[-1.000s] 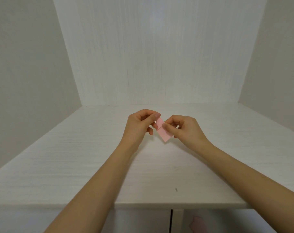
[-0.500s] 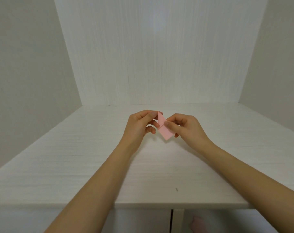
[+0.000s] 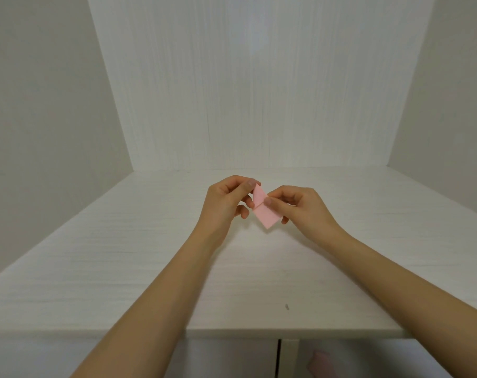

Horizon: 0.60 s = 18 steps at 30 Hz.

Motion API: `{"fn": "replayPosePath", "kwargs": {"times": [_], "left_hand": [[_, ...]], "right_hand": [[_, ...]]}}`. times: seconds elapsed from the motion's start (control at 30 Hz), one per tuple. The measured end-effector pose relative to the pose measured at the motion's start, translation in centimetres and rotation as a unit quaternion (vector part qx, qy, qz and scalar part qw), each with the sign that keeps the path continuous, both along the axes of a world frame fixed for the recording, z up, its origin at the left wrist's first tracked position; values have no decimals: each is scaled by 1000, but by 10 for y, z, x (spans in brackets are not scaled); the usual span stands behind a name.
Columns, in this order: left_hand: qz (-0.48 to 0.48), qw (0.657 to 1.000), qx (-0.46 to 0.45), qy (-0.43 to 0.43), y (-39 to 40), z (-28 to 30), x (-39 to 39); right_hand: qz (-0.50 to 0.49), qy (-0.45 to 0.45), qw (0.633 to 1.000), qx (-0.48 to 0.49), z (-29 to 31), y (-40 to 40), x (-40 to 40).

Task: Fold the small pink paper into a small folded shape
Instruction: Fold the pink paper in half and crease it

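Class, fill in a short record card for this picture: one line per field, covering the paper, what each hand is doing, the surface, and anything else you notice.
Object: pink paper, a narrow strip with a crease across its middle
Position: held in the air above the table, tilted
Left hand: pinches the strip's upper end
Right hand: thumb presses at the crease
Surface: white wood-grain table, with a small dark speck near the front edge
Surroundings: pale walls on three sides
Stage: partly folded, not yet a finished shape
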<state>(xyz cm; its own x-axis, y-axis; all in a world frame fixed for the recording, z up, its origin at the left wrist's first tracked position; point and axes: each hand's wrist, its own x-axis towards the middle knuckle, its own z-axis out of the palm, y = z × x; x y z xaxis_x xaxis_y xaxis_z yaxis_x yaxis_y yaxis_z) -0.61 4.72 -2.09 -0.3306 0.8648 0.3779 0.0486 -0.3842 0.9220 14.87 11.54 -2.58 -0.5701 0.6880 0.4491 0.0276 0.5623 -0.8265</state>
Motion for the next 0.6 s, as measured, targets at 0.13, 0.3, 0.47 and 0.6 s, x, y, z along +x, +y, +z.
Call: {"fn": "replayPosePath", "kwargs": {"times": [0.13, 0.3, 0.47, 0.6], "left_hand": [[9, 1000, 1, -2, 1, 0, 0], [15, 1000, 3, 0, 1, -1, -1], [25, 1000, -1, -1, 2, -1, -1], [29, 1000, -5, 1, 3, -2, -1]], "right_hand": [[10, 5, 1000, -8, -1, 1, 0], [14, 4, 1000, -13, -2, 2, 0], [17, 6, 1000, -13, -2, 2, 0], [13, 4, 1000, -14, -3, 2, -1]]}}
